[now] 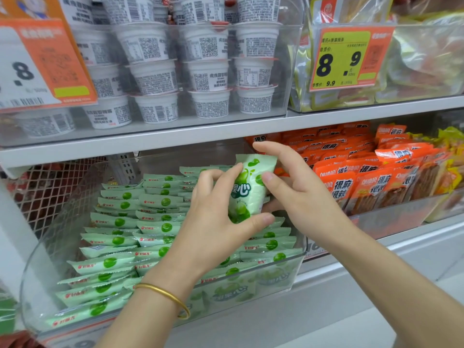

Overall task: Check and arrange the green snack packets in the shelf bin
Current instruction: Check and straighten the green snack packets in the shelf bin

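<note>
Green packet (247,189) held upright over the clear bin (298,262) of stacked packets (113,247) — my left hand (208,222) fingers curl round it, my right hand (301,197) pinches its edge, lower fingers partly hidden behind. Print half covered — unreadable.

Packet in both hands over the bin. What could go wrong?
1. The pale green plastic snack packet, pinched between left hand and right hand, could slip and land crooked.
2. Wedging it in may tip the packed rows of green packets in the clear plastic bin.
3. The right hand could nudge the neighbouring orange snack packets.
</note>
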Action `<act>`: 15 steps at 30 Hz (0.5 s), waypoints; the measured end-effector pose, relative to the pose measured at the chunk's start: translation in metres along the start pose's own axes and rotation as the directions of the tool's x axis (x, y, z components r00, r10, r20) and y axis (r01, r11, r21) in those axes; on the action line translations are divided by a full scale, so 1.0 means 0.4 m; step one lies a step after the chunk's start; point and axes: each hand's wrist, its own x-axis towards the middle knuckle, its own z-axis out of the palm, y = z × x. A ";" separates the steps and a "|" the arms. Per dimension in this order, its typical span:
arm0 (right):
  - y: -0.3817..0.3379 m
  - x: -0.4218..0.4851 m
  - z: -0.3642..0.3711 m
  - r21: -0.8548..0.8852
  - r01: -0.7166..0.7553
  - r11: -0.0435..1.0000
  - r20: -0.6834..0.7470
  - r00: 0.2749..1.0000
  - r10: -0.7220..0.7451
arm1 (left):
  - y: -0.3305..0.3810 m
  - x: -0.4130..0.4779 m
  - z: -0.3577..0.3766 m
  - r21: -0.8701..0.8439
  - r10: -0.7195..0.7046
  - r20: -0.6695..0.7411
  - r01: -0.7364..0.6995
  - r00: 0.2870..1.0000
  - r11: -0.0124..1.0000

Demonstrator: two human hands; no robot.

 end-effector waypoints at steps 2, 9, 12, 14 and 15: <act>0.000 0.001 0.003 -0.030 0.002 1.000 -0.018 1.000 -0.003 | 0.003 0.001 0.000 -0.007 0.006 0.005 -0.006 1.000 1.000; -0.020 -0.002 0.006 0.044 -0.054 0.998 0.001 0.999 0.054 | 0.011 0.003 -0.011 -0.113 0.005 -0.004 -0.005 1.000 0.994; -0.020 -0.001 0.004 0.058 -0.062 0.996 -0.002 0.998 0.062 | 0.010 0.004 -0.018 -0.252 -0.062 0.021 0.065 0.998 0.966; -0.018 -0.001 0.005 0.053 -0.071 0.996 -0.009 0.997 0.071 | 0.000 0.005 -0.019 -0.303 -0.091 0.038 0.098 0.995 0.948; -0.018 -0.001 0.004 0.041 -0.077 0.996 -0.016 0.997 0.078 | -0.008 0.006 -0.019 -0.325 -0.102 0.040 0.109 0.994 0.940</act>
